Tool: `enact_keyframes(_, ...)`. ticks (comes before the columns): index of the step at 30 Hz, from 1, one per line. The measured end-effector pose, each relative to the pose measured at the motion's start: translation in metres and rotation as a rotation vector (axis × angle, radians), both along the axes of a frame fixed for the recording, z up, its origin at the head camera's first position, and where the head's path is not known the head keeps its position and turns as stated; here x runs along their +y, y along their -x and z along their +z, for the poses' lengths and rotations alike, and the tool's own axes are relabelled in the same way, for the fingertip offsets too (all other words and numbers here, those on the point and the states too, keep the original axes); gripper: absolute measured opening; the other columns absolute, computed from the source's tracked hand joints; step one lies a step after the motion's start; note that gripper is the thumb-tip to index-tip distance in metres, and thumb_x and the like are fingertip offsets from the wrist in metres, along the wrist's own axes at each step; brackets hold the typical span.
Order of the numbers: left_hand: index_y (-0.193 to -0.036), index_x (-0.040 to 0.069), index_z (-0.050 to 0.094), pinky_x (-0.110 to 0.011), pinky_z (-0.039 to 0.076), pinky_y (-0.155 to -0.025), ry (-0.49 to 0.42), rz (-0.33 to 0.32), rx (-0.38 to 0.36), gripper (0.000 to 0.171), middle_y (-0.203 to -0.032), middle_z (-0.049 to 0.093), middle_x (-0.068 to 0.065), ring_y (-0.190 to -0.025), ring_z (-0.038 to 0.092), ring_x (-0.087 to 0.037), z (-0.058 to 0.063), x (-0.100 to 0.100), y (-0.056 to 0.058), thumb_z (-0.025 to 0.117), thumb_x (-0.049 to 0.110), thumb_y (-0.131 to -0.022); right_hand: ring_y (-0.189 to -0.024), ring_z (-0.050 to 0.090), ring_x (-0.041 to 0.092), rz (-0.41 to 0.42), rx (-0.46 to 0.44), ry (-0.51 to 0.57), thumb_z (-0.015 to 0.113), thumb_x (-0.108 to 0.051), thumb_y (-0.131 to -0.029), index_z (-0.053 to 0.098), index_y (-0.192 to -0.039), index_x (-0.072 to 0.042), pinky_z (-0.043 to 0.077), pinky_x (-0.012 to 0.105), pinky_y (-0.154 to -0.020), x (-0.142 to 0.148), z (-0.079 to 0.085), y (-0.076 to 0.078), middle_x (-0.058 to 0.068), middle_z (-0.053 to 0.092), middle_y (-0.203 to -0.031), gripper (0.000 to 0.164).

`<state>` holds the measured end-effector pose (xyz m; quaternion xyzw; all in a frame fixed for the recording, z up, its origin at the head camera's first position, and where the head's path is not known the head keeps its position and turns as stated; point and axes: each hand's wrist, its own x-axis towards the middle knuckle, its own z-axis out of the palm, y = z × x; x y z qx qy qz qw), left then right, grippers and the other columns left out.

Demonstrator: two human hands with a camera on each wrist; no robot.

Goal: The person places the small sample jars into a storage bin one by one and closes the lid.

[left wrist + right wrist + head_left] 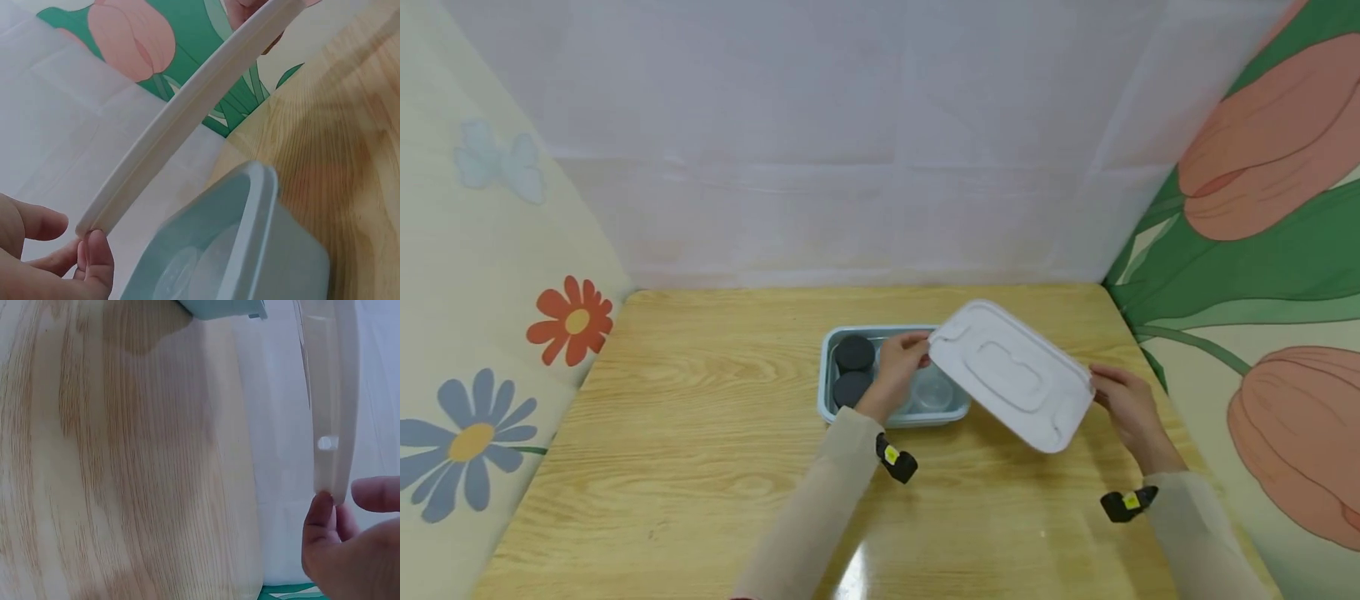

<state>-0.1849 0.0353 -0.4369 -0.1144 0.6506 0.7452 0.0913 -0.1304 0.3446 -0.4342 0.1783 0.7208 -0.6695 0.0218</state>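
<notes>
A white rectangular lid [1011, 375] with a raised outline on its top is held tilted in the air between both hands. My left hand [895, 375] grips its left end above the pale blue box [824, 375]. At the opposite end, my right hand [1131, 408] holds the edge with the fingertips [320, 509] against it. Seen from the left wrist, the lid [156, 131] is edge-on, above and apart from the box [290, 250]. Inside the box are two black round-topped items [854, 354] and a clear round cup [932, 392]. The left hand and lid hide part of the inside.
The box stands on a wood-grain table [700, 467], near its back edge. A white cloth [850, 150] hangs behind. Flower-printed panels [1247, 250] flank the table on both sides.
</notes>
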Motion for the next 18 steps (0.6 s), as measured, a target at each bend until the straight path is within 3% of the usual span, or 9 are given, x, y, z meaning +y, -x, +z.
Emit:
enact_keyframes(3, -0.116, -0.006, 0.063, -0.017, 0.05, -0.064, 0.014, -0.006, 0.004, 0.026, -0.105, 0.066, -0.018, -0.066, 0.056, -0.006, -0.001, -0.011, 0.0, 0.056, 0.001, -0.092, -0.077, 0.061, -0.002, 0.028, 0.063, 0.111, 0.054, -0.001, -0.093, 0.065, -0.093, -0.02, 0.051, 0.013, -0.072, -0.004, 0.0, 0.0, -0.017, 0.064, -0.082, 0.022)
enact_keyframes(6, -0.117, -0.004, 0.063, -0.019, 0.052, -0.068, 0.038, -0.015, 0.009, 0.027, -0.108, 0.064, -0.018, -0.07, 0.057, -0.007, 0.0, -0.024, -0.003, 0.055, 0.003, -0.093, -0.078, 0.063, 0.0, 0.064, 0.114, 0.197, 0.054, 0.002, -0.093, 0.068, -0.086, -0.023, 0.052, 0.014, -0.071, -0.012, 0.0, 0.0, -0.014, 0.067, -0.083, 0.03)
enact_keyframes(18, -0.117, -0.006, 0.063, -0.017, 0.05, -0.066, 0.053, 0.067, 0.024, 0.027, -0.112, 0.064, -0.021, -0.07, 0.057, -0.006, 0.001, -0.068, -0.015, 0.054, -0.001, -0.092, -0.083, 0.064, 0.002, 0.183, 0.18, 0.315, 0.05, 0.01, -0.092, 0.069, -0.09, -0.019, 0.053, 0.016, -0.075, -0.047, -0.001, 0.007, -0.008, 0.07, -0.086, 0.035)
